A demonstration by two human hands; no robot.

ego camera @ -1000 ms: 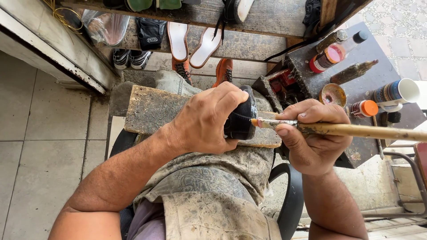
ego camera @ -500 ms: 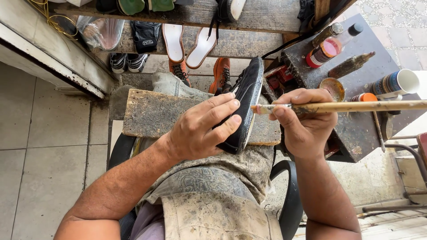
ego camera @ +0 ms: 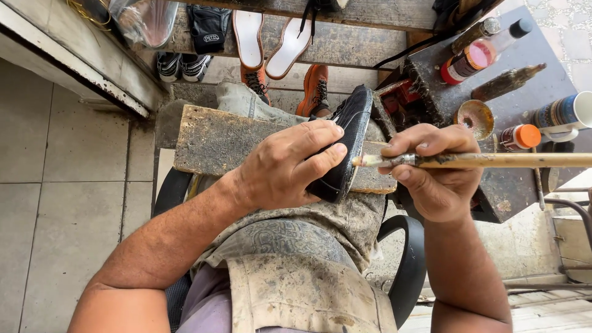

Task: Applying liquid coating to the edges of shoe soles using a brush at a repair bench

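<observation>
Black shoe [ego camera: 345,145] clamped in left hand [ego camera: 287,166] — right hand [ego camera: 435,179] pinches brush [ego camera: 493,160], bristles at the sole edge; gluing underway, next stroke needs steadiness.

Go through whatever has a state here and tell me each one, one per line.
left hand: gripping the black shoe
black shoe: on edge, propped on the wooden board
right hand: gripping the brush
brush: level, bristles at the shoe's rim
orange-capped jar: capped
small tin: open

Shoe-repair workshop, street-side stall.
Shoes on worn plank shelves [ego camera: 345,43]; glue-stained bench [ego camera: 216,139]; bottles and pots [ego camera: 475,117] on dark stand.
</observation>
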